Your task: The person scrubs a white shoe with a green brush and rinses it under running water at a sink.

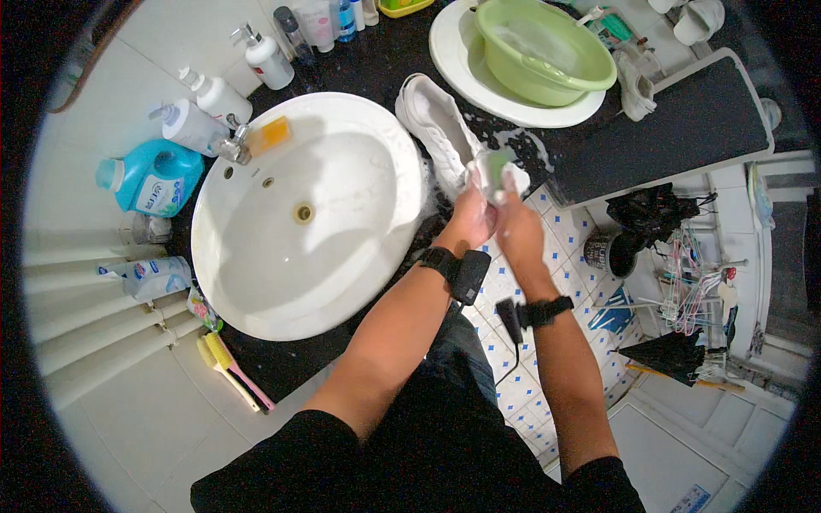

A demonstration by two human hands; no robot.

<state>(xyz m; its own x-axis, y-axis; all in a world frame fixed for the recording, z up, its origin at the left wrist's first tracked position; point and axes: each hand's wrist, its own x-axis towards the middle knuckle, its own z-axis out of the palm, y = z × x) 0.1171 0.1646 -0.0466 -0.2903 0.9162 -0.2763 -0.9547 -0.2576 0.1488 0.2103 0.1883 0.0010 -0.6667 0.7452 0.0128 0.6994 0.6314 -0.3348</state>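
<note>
A: Where does the white shoe (440, 132) lie relative to our hands?
B: We locate it at the upper centre of the frame, on the black table (376, 73), between the white sink (363, 162) and the green basin (530, 79). From our hands it lies up and slightly to the left in the frame.

A: How is its long axis set?
B: The axis runs obliquely — heel and opening toward the upper left, toe toward the lower right. The toe end is therefore the end nearest us.

A: Which hand is nearer?
B: The left hand (469, 221). It is positioned just beside the toe; the right hand (518, 224) sits farther right, beyond a small green-and-white object (496, 165).

A: What is the state of the hands?
B: Both are closed on the green-and-white object, one from each side. Motion blur hides the exact finger placement, and we cannot tell whether the left hand also touches the toe.

A: Are there other items to note?
B: White foam (532, 145) lies on the table to the right of the shoe, and a second white shoe (634, 90) stands at the upper right — well apart from both hands.
</note>
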